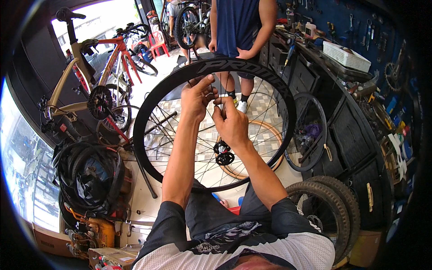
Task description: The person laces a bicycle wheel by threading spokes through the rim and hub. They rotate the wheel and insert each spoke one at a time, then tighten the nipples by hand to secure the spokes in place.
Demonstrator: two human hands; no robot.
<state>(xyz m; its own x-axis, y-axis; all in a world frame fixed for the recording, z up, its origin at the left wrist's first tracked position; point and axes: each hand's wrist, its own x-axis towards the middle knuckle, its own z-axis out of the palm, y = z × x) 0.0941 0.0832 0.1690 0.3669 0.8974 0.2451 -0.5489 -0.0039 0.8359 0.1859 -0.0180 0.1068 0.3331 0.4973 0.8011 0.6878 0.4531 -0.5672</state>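
A bicycle wheel (147, 101) with a deep black rim and thin dark spokes stands upright in front of me. Its black hub (223, 155) shows below my hands. Near the top of the rim, my left hand (194, 101) is closed, thumb up and fingers curled at the spokes. Just right of it and slightly lower, my right hand (232, 122) pinches a spoke between thumb and bent fingers. The fingertips of both hands almost meet. Whether a small tool is in the left fingers is hidden.
A person (240, 31) stands just beyond the wheel. Bicycles (96, 67) are at the left, above a heap of black tyres (87, 175). Knobby tyres (335, 207) and another wheel (321, 135) stand at the right, beside a long workbench with a white basket (346, 56).
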